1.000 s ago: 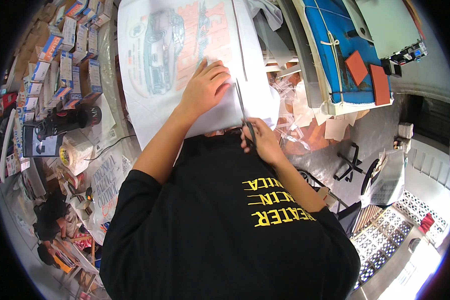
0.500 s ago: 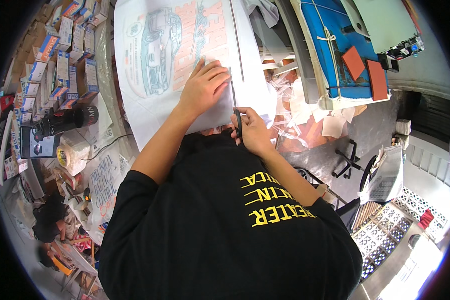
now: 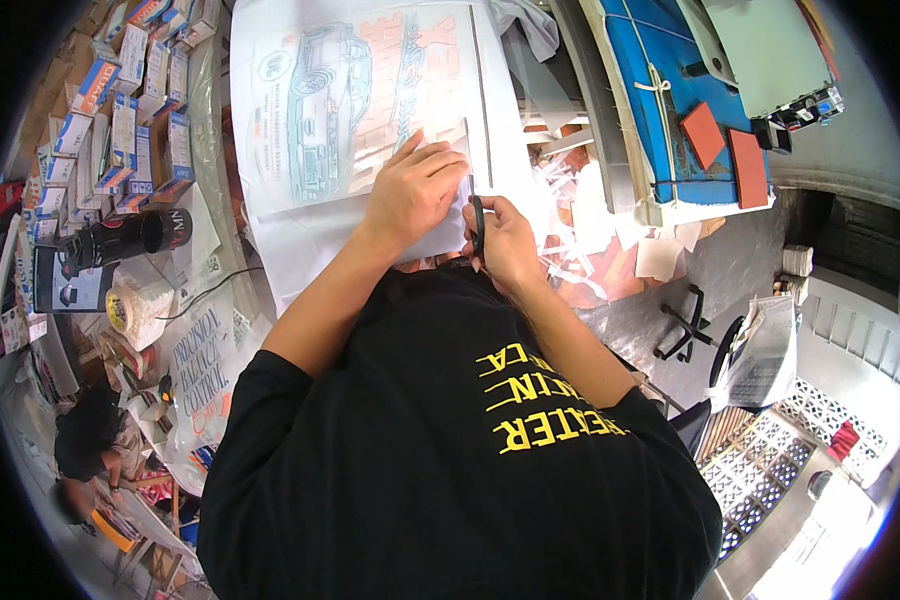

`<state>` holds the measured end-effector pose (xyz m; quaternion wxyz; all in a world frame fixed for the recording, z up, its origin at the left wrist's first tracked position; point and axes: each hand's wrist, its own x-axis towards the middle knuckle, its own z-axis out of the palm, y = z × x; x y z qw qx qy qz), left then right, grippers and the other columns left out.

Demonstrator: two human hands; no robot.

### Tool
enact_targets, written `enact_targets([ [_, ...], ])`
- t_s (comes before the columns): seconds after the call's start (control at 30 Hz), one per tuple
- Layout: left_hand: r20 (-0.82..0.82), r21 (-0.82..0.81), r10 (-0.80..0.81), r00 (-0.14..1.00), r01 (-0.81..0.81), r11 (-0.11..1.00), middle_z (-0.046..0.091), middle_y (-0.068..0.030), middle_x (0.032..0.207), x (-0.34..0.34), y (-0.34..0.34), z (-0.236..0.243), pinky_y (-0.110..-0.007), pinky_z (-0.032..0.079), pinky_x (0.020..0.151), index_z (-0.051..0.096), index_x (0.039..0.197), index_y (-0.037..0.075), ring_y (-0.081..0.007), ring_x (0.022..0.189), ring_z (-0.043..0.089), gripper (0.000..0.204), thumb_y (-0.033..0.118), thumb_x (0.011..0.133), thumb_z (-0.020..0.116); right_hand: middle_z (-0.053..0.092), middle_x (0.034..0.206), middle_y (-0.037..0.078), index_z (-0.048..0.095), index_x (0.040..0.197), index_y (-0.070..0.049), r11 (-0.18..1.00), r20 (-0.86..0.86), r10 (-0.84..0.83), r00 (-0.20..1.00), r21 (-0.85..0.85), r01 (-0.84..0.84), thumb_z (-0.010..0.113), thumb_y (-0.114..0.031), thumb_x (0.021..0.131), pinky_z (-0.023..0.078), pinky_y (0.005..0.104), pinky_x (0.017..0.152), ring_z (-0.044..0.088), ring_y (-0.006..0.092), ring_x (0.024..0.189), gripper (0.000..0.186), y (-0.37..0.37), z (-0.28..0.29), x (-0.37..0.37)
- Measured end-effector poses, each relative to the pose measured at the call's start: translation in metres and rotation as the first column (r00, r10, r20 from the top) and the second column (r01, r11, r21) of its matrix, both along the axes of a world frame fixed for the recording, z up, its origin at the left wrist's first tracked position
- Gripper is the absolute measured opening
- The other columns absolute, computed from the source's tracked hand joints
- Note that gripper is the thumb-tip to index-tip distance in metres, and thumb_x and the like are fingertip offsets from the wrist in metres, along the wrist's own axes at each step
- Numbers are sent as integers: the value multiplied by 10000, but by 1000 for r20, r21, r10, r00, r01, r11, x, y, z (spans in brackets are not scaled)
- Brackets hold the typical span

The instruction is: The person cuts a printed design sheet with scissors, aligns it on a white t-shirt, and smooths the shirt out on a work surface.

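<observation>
A translucent sheet [image 3: 315,110] printed with a car drawing and red lettering lies over a white sheet [image 3: 251,215] in front of me. My left hand [image 3: 417,190] rests flat on its near right part, fingers stretched out, holding nothing. Just right of it, my right hand [image 3: 505,240] grips black-handled scissors [image 3: 479,225] at the sheet's right edge. Their blades point away from me and lie mostly against the sheet, so I cannot tell how far apart they are. A dark straight line [image 3: 481,100] runs lengthwise along the white surface beyond the scissors.
Paper scraps [image 3: 595,215] lie heaped at right, below a blue board [image 3: 660,90] bearing two reddish-brown pieces. Small boxes [image 3: 120,130] are stacked at far left, near a black bottle [image 3: 135,240] and a tape roll [image 3: 122,310]. Another person [image 3: 90,440] is at lower left.
My right hand and the scissors have moved slightly forward, and less of the blades shows. My left hand sits a little nearer to me, closer to the scissors.
</observation>
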<state>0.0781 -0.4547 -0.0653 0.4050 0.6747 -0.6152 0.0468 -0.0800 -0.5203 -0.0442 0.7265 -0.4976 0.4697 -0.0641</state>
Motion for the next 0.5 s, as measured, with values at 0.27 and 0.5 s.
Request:
enact_targets([
  [0.27, -78, -56, -32, 996, 27, 998, 720, -112, 983, -4, 10, 26, -409, 571, 856, 711, 948, 18, -311, 908, 703, 191, -19, 761, 709, 594, 736, 49, 548, 1185, 50, 999, 49, -43, 998, -17, 44, 661, -212, 955, 414, 257, 426, 574, 120, 555, 366, -18, -4, 18],
  [0.5, -76, -98, -19, 997, 12, 995, 722, -113, 983, -8, 16, 32, -409, 575, 847, 716, 947, 5, -309, 901, 707, 188, -23, 761, 706, 600, 738, 81, 555, 1174, 58, 997, 33, -50, 998, -52, 52, 469, -68, 955, 422, 268, 428, 579, 142, 553, 267, -22, -4, 26],
])
